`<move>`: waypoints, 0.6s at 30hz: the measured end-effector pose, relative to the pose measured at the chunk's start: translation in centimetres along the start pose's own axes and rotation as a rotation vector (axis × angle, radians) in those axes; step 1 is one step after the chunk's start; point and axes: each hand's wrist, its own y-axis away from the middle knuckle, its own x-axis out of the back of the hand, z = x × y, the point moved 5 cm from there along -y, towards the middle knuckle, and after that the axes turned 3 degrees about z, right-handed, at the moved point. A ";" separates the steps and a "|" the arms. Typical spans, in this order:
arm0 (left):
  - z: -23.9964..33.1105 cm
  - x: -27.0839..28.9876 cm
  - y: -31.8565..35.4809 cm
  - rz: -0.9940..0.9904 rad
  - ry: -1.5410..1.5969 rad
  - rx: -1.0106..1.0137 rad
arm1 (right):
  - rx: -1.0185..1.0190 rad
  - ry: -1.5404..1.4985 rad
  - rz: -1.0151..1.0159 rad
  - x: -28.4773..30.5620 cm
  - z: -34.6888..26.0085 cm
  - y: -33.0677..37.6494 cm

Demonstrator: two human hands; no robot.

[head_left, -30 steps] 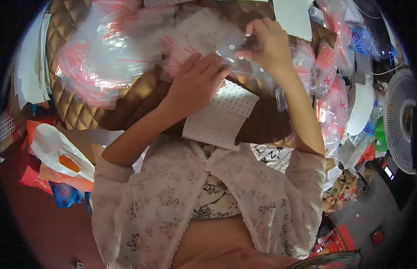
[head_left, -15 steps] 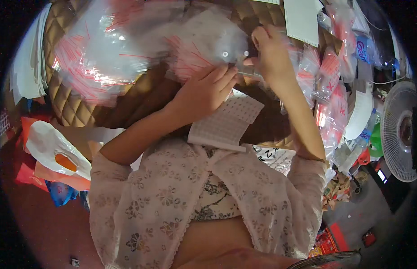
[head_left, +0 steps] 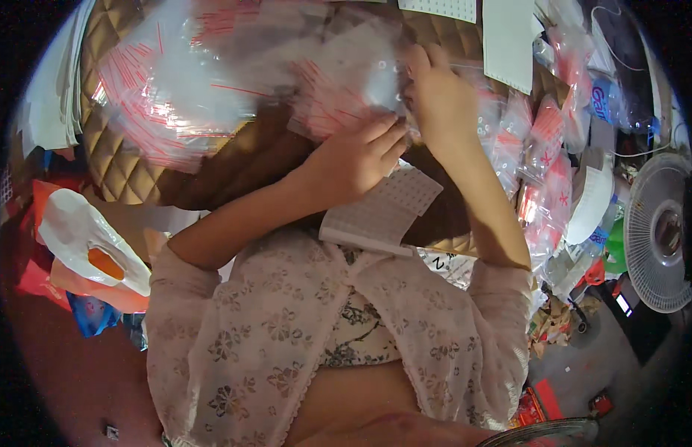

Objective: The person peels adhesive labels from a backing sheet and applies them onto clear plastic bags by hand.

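Centrally, a small clear plastic zip bag with red seal stripes (head_left: 338,104) is held between both hands above the brown quilted padded counter (head_left: 130,171). The left hand (head_left: 357,156) is placed against the lower edge of the bag, its fingers (head_left: 387,134) pressed together and extended toward the right hand. The right hand (head_left: 439,100) is closed over the bag's right end, with the fingers curled and pinching the plastic; the exact contact point is hidden by blur. A large heap of similar clear bags with red stripes (head_left: 182,89) is spread over the counter to the left of the hands. A white perforated sheet (head_left: 383,212) is located just below the left hand. Red-printed packets (head_left: 543,171) are stacked at the right, and a white table fan (head_left: 659,235) is positioned beyond them.
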 end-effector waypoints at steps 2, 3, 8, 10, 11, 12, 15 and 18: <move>-0.2 0.8 -0.3 0.004 0.018 0.076 | 0.127 0.253 0.190 0.8 0.3 0.7; -0.7 1.3 -0.4 0.006 0.037 0.152 | 0.127 0.255 0.190 1.2 0.6 0.8; -1.7 1.7 -0.1 -0.094 -0.203 0.186 | 0.099 -0.001 0.161 2.1 1.8 0.7; -1.3 1.4 0.0 -0.099 -0.168 0.200 | 0.097 -0.266 0.078 1.3 1.5 0.6; -1.0 1.1 -0.1 -0.118 -0.167 0.164 | 0.115 -0.106 0.058 0.5 0.7 0.6; -0.6 1.0 -0.2 -0.137 -0.166 0.128 | 0.133 0.053 0.038 0.0 0.3 0.7; -0.5 1.1 -0.3 -0.137 -0.104 0.142 | 0.099 0.238 0.123 0.6 0.5 0.8; -0.4 1.3 -0.2 -0.082 -0.101 0.188 | 0.065 0.257 0.288 1.8 1.6 1.1</move>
